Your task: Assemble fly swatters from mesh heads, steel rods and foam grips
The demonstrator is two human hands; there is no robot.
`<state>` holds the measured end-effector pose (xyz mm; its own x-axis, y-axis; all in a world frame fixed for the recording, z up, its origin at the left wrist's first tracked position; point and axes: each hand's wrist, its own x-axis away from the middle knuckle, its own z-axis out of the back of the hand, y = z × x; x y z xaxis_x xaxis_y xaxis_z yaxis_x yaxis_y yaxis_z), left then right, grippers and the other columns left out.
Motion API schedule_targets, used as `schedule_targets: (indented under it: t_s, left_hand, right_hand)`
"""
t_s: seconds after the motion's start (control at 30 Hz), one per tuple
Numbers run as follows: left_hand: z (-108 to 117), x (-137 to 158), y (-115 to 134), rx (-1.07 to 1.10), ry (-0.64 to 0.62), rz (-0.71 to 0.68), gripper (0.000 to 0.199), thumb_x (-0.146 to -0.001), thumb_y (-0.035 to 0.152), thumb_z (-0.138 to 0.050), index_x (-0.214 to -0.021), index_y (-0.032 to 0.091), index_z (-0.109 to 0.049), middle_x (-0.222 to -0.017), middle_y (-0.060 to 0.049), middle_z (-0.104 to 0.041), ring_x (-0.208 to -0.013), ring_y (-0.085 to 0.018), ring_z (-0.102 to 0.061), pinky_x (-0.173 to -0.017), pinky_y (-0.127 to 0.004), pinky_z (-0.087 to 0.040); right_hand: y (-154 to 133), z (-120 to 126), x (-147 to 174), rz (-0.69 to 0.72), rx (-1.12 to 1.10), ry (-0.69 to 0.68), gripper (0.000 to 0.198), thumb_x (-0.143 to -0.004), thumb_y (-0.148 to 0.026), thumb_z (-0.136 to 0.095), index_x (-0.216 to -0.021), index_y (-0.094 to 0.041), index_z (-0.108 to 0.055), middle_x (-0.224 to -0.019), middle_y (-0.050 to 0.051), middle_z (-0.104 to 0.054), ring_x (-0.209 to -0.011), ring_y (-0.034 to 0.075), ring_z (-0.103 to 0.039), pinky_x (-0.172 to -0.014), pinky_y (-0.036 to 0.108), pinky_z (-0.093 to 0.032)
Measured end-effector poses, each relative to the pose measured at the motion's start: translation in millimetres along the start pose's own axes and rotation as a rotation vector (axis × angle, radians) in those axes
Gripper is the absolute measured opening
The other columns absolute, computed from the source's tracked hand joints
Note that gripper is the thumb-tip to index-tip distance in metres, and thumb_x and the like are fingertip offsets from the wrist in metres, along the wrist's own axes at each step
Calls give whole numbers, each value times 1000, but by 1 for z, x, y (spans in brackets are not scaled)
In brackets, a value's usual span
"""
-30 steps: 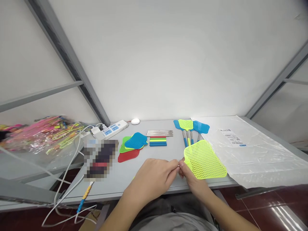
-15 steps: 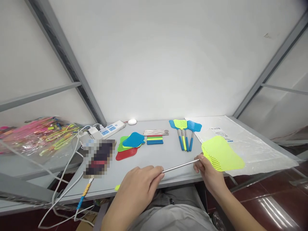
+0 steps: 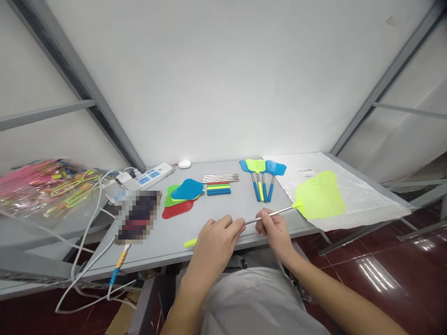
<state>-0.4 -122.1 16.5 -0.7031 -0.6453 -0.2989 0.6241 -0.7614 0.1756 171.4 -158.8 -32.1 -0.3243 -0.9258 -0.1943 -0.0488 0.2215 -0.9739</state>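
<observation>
A yellow fly swatter with a thin metal rod lies across both my hands, its broad mesh head (image 3: 321, 195) out to the right above white plastic. My left hand (image 3: 217, 246) is closed around the swatter's handle end, and the tip of the yellow handle (image 3: 190, 243) sticks out to its left. Pinched in the fingers of my right hand (image 3: 275, 232) is the metal rod, partway between the left hand and the head. Both hands are over the front edge of the grey table.
Loose blue (image 3: 188, 190), green (image 3: 171, 195) and red (image 3: 178, 209) swatter heads overlap at the left. Metal rods (image 3: 220, 178) lie behind coloured handles (image 3: 219, 191). Several complete swatters (image 3: 261, 184) lie on the right. A power strip (image 3: 150, 177), cables and white plastic sheet (image 3: 363, 204) flank them.
My right hand has moved left along the rod, away from the swatter head and closer to my left hand. More of the handle shows beyond my left hand. The view has shifted slightly.
</observation>
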Motion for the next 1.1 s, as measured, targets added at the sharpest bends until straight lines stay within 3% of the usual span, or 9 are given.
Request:
schedule_targets:
  t_s: [0.17,0.33,0.63,0.87,0.97,1.1]
  left_hand:
    - [-20,-10,-9,46,-6,-19,28,-102,32,-32,-96,26,-58,-79,1,-55,-69,-16,-46,-68,-32,-28]
    - [-19,-25,-32,138,-72,-78,26,-101,33,-35,-93,26,-59,-78,2,-55,-72,-16,-47,-71,-32,-29]
    - [-13,-31,-74,156,-89,-102,23,-100,34,-40,-95,27,-62,-78,3,-60,-71,-16,-51,-72,-32,-30]
    - [6,-5,-115,56,150,-35,16,-95,36,-51,-97,29,-65,-84,3,-66,-82,-16,-59,-85,-35,-30]
    - [13,-4,-111,14,212,-32,15,-94,34,-52,-95,29,-66,-85,3,-67,-83,-17,-60,-91,-37,-29]
    - [6,-9,-86,-53,315,23,16,-95,32,-51,-93,28,-66,-82,1,-66,-80,-17,-60,-93,-41,-26]
  right_hand:
    - [3,1,-5,-6,125,-116,50,-94,-45,-48,-51,-20,-45,-52,-4,-38,-52,11,-35,-53,27,-26]
    - [0,5,-14,-17,235,-134,48,-97,-44,-44,-55,-20,-45,-54,-4,-37,-54,11,-34,-54,27,-25]
    - [-4,36,-25,-88,216,57,53,-94,-47,-47,-50,-20,-40,-53,-4,-34,-53,12,-32,-53,30,-23]
    - [-27,76,-37,-67,-33,394,51,-88,-40,-61,-45,-21,-39,-47,-5,-29,-51,12,-34,-58,30,-33]
    - [-39,90,-37,-65,-91,478,48,-86,-39,-63,-47,-21,-41,-46,-6,-29,-50,11,-32,-56,29,-34]
    - [-35,95,-37,-101,-163,481,44,-88,-44,-60,-55,-21,-43,-46,-7,-29,-48,11,-28,-52,27,-34]
